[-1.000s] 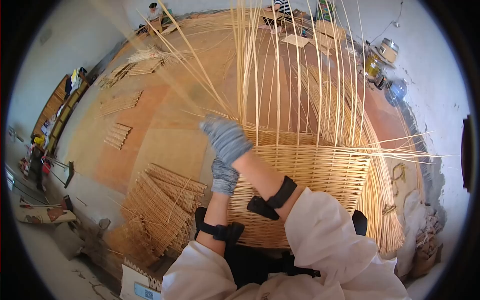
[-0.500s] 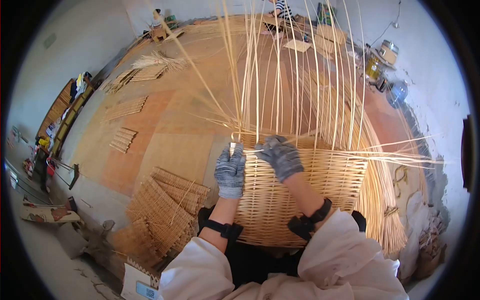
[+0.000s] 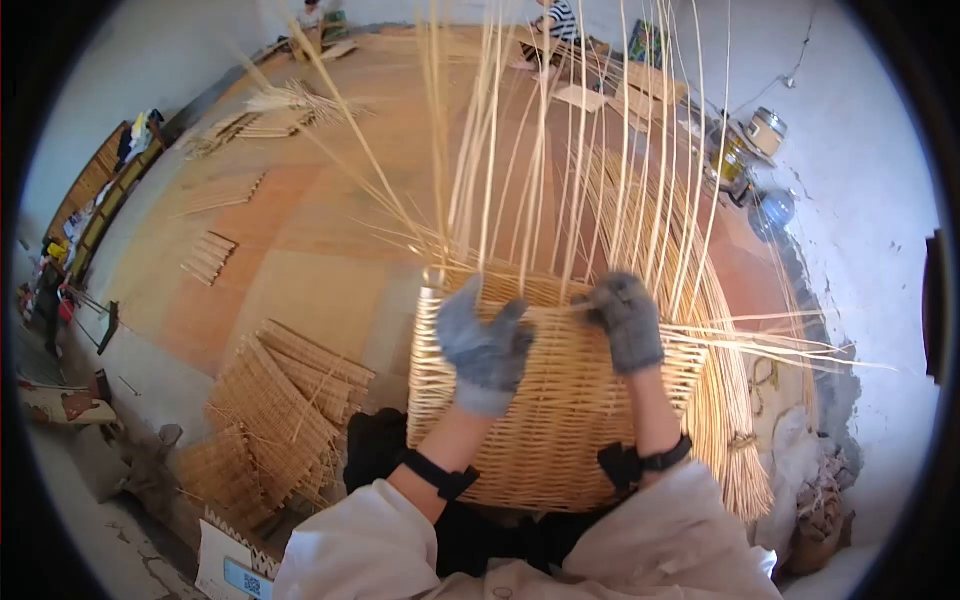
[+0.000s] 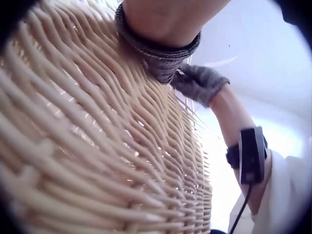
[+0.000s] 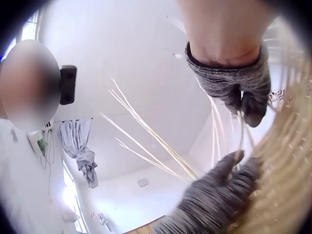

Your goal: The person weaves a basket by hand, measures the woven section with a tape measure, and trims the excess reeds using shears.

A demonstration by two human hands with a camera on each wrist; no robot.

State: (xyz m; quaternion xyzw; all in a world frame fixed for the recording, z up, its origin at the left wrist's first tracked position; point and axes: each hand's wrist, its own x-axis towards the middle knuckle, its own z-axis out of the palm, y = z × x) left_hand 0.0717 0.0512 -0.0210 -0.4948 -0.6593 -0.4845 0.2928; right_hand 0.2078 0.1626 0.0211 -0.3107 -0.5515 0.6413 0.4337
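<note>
One basket (image 3: 560, 430), hands (image 3: 484, 345) near its rim.

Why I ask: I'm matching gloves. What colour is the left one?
The left glove is streaked light and dark grey, clearest in the right wrist view.

Left hand (image 3: 485, 348), thumb (image 3: 513, 312) spread; right hand (image 3: 630, 325), fingers (image 5: 254, 111) curled, pinching.

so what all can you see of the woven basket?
The woven basket is pale, tan-yellow, and looks like willow or rattan: close horizontal rows, flat-looking front, corners left and right. It looks unfinished: long uprights rise loose above the rim, and thin ends stick out past the right corner. It stands close before the person's lap. The right hand pinches a thin rod at the rim; the left hand is open by the front, contact unclear.
</note>
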